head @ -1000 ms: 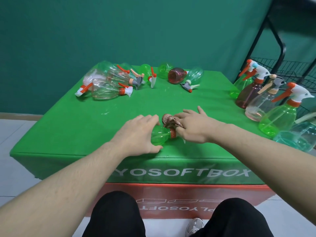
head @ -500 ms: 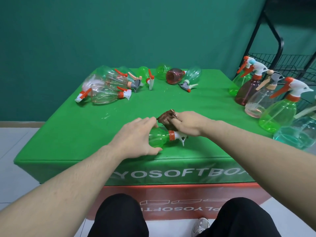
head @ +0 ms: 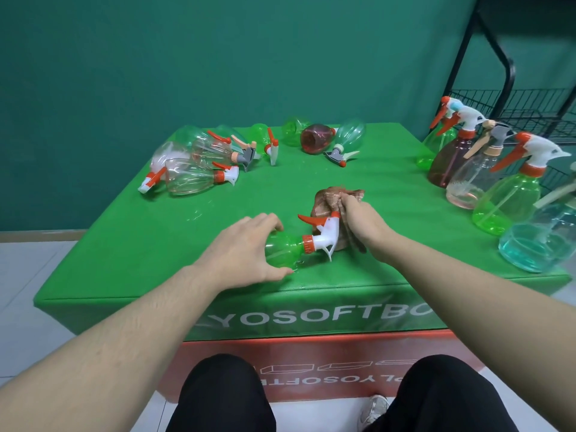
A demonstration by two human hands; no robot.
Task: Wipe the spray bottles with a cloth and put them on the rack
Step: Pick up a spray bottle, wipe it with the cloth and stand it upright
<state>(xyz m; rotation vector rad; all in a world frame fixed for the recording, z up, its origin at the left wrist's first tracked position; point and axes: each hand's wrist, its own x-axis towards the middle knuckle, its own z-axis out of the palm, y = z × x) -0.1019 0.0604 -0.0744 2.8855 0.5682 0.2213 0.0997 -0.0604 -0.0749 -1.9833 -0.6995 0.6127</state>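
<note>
Here, a seated person leans over a green padded worktop (head: 149, 244), working on a green spray bottle (head: 285, 249) that lies on its side near the front edge, at about 6 o'clock on the surface. The left hand (head: 246, 247) is cupped over the bottle's body, fingers curved across the top and thumb down at the near side, pinning it to the worktop. The bottle's orange collar, white spray head and orange trigger point toward 3 o'clock, into a crumpled brown cloth (head: 330, 201). The right hand (head: 363, 221) has its fingers curled round that cloth, bunching it against the spray head.

At 10 to 11 o'clock, toward the far left corner, a heap of clear spray bottles (head: 193, 169) lies tipped over, nozzles pointing mostly right. At 12 o'clock, along the far edge, a dark red bottle (head: 314, 138) lies between green and clear ones, also on their sides. At 2 to 3 o'clock, a row of upright bottles (head: 511, 198) in green, brown, clear pink and blue lines the right side. Behind that row, a black wire rack (head: 536, 110) is at the frame's edge. White block letters run along the worktop's front face, above the person's dark trousers (head: 224, 397).
</note>
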